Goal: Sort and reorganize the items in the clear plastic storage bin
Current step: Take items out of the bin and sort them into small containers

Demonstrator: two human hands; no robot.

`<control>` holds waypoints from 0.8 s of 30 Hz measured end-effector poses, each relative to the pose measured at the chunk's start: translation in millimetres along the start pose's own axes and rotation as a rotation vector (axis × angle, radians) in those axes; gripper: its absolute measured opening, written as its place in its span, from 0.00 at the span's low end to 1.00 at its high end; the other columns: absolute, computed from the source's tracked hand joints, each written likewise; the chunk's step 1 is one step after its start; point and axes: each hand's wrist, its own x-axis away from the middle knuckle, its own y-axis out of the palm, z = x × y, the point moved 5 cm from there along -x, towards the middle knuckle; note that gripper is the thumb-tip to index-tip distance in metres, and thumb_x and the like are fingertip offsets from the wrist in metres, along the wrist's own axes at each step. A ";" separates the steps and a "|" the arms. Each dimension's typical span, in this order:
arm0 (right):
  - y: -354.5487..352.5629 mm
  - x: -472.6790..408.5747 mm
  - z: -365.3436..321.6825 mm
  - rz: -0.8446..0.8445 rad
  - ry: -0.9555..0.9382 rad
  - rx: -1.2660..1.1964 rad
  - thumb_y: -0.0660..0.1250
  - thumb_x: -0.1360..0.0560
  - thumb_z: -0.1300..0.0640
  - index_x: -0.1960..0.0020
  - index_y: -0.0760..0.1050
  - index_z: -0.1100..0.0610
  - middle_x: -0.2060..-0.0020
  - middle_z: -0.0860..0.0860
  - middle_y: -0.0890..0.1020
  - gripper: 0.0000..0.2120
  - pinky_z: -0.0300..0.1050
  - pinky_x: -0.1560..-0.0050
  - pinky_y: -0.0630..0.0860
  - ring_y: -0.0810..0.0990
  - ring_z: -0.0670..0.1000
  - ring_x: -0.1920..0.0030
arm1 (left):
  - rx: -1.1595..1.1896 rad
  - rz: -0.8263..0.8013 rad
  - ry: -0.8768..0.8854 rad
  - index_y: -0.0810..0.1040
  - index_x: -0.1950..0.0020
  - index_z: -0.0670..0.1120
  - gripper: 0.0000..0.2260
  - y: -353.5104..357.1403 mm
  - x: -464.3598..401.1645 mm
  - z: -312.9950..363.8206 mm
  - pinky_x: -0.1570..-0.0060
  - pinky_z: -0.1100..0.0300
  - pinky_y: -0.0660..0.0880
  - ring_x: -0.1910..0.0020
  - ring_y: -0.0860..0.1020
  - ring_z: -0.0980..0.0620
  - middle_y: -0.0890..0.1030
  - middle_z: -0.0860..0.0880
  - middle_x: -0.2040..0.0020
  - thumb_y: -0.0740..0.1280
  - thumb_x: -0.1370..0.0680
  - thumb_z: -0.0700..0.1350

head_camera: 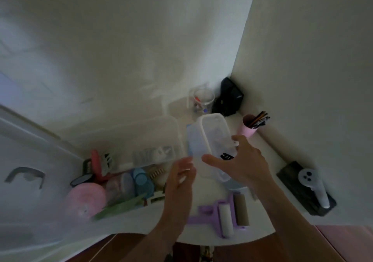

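Right hand [245, 161], centre-right of frame, grips a small clear plastic box [212, 140] w/ a lid, thumb on the near side, fingers wrapped round the far side over a black label. Box is held tilted, up off the white table [268, 154]. Left hand [179, 179], just left of it, is blurred; fingers look loosely spread and close to the box's lower corner, but can't tell if they touch it or hold anything.

The big clear storage bin [169, 128] sits left of centre, open. Inside, lower left: a pink round thing [85, 199], a blue lidded tub [141, 178], a red brush [96, 160], a green flat piece [121, 207], plus smaller bits too blurred to name. A large translucent sheet at far left is prob. the bin's lid, not certain.

Handling, my read: the small box looks thin-walled, light, stiff enough to squeeze w/o buckling, but smooth, so slippery. Best hold is across the short sides near the middle, as now, w/ 2nd hand under the base if the lid isn't snapped on. Contents unclear, so keep it level-ish.

Elsewhere on the table: a purple lint roller [224, 215] at bottom centre, a pink cup [249, 127] of pencils and a glass jar [203, 102] toward the upper right corner.
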 end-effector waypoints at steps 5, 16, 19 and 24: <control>26.4 18.4 -78.8 -0.077 -0.155 -0.124 0.68 0.50 0.18 0.37 0.73 0.44 0.45 0.41 0.81 0.48 0.45 0.46 0.78 0.80 0.45 0.48 | 0.444 -0.167 -0.167 0.70 0.25 0.52 0.42 -31.2 -36.7 22.2 0.37 0.43 0.76 0.37 0.80 0.43 0.80 0.43 0.34 0.75 0.35 0.69; 80.1 16.7 -126.0 -0.286 -0.155 -0.068 0.68 0.50 0.18 0.29 0.73 0.57 0.47 0.50 0.84 0.60 0.37 0.59 0.74 0.81 0.46 0.56 | 0.445 -0.102 -0.194 0.67 0.23 0.51 0.36 -103.3 -65.4 9.3 0.33 0.30 0.68 0.33 0.75 0.36 0.75 0.39 0.30 0.74 0.27 0.61; 84.4 13.6 -132.2 -0.302 -0.191 -0.084 0.71 0.45 0.21 0.36 0.73 0.66 0.70 0.48 0.77 0.56 0.38 0.68 0.69 0.74 0.45 0.71 | 0.438 -0.111 -0.159 0.67 0.23 0.51 0.39 -113.2 -69.1 8.8 0.36 0.30 0.71 0.36 0.78 0.34 0.79 0.38 0.34 0.76 0.29 0.61; 91.9 13.2 -136.0 -0.285 -0.266 -0.088 0.71 0.43 0.23 0.38 0.72 0.68 0.74 0.51 0.71 0.54 0.41 0.69 0.69 0.71 0.46 0.74 | 0.398 -0.148 -0.145 0.67 0.23 0.52 0.35 -124.7 -75.8 3.2 0.37 0.30 0.72 0.36 0.77 0.34 0.78 0.38 0.33 0.74 0.26 0.60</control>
